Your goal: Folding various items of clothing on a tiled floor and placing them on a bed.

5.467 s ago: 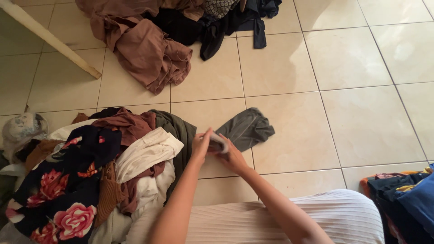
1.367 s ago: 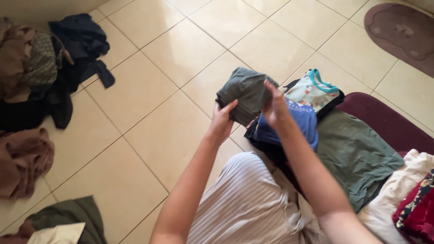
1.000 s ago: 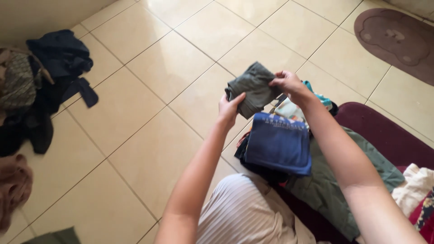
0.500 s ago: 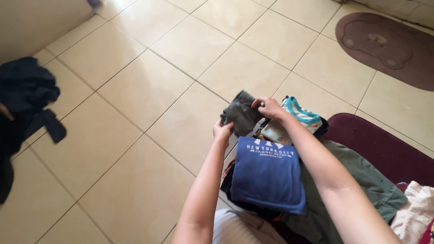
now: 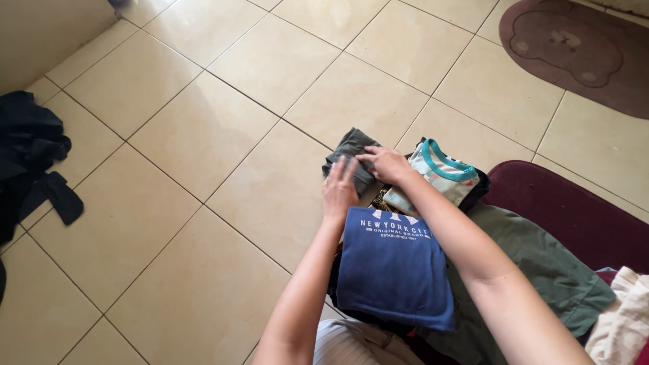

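- nearest the camera, a ribbed white lap point(image 5: 351, 341) shows at the bottom edge, with both bare forearms reaching out over it.
- a folded blue shirt point(image 5: 395, 267) with white print lies on top of a dark stack just in front of the lap, between the two forearms.
- to its right a green garment point(image 5: 541, 267) is spread flat, partly over a maroon mat point(image 5: 574, 209); a cream cloth point(image 5: 625, 324) sits at the lower right corner.
- beyond the blue shirt, a pale patterned top point(image 5: 443, 176) with a teal collar rests on the far end of the dark stack.
- the left hand point(image 5: 339, 189) lies flat, fingers stretched and open, palm down on the near side of a folded grey garment point(image 5: 350, 152).
- the right hand point(image 5: 385, 164) is on the same garment from the right, fingers loosely curled over its edge; whether it pinches the cloth i cannot tell.
- the grey garment sits low at the far left end of the stack, just beside the patterned top, at the edge of the tiled floor point(image 5: 223, 135).
- well apart at the left edge lies a heap of dark clothes point(image 5: 30, 162).
- farthest, at the top right, a brown rug point(image 5: 574, 47) lies on the tiles.
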